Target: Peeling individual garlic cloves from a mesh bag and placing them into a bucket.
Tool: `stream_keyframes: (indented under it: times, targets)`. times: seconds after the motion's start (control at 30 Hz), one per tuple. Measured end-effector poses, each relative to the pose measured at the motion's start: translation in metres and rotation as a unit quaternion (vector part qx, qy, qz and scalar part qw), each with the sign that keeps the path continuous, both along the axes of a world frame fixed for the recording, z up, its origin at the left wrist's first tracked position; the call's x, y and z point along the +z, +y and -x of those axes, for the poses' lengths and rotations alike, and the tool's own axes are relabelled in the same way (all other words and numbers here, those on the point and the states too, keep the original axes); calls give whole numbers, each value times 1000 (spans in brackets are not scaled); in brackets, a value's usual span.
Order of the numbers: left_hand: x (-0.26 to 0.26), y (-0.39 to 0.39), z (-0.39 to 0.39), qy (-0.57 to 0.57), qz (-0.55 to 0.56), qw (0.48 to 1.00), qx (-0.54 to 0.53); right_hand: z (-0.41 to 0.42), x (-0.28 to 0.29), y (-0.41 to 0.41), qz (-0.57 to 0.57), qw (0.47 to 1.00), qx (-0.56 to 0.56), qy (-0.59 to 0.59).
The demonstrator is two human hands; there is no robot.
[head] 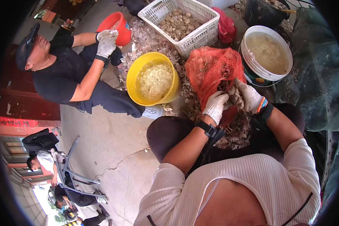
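Note:
Both of my hands wear white work gloves and meet at the open end of a red mesh sack (214, 65). My left hand (217, 104) has its fingers bent at dark, dry plant matter by the sack's mouth. My right hand (250, 97) is closed on a brownish, crumpled piece (237, 97), perhaps cloth or husk. What lies between my fingertips is too small to make out. Under the sack and between my knees is a heap of pale, dry peelings (237, 132).
A yellow bucket (131, 77) of pale pieces in water stands left, a white bucket (244, 53) of cloudy water right. Behind are a white plastic crate (197, 36) of round brownish produce, a red bucket (127, 32) and a black bucket (257, 14). A gloved co-worker (62, 65) sits at left.

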State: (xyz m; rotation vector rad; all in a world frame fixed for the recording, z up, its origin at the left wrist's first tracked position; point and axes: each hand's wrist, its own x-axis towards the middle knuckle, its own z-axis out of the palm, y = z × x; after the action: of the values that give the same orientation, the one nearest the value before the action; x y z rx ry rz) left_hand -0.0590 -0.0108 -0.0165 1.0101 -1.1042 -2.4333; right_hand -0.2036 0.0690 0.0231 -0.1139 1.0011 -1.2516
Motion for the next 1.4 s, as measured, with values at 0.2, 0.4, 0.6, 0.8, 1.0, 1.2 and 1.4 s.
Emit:
stream_keyframes:
  times: [0.2, 0.4, 0.6, 0.8, 1.0, 1.2, 1.4]
  targets:
    - [0, -5, 2, -15, -40, 997, 58, 13, -11, 2, 106, 984, 2, -144]
    - [-2, -4, 3, -46, -14, 998, 49, 13, -16, 3, 109, 988, 0, -114]
    - [-5, -3, 2, -45, -13, 999, 26, 15, -12, 5, 53, 996, 12, -71]
    - [-6, -2, 0, -64, 0, 998, 14, 24, -3, 7, 52, 995, 3, -86]
    - [-4, -14, -8, -79, -1, 997, 27, 120, 28, -22, 148, 943, -289, -70]
    - [-18, -22, -9, -125, 2, 992, 24, 222, -5, -32, 51, 878, -473, -49]
    - [-37, -32, 1, -122, -11, 992, 14, 281, -48, 3, 94, 862, -494, -66]
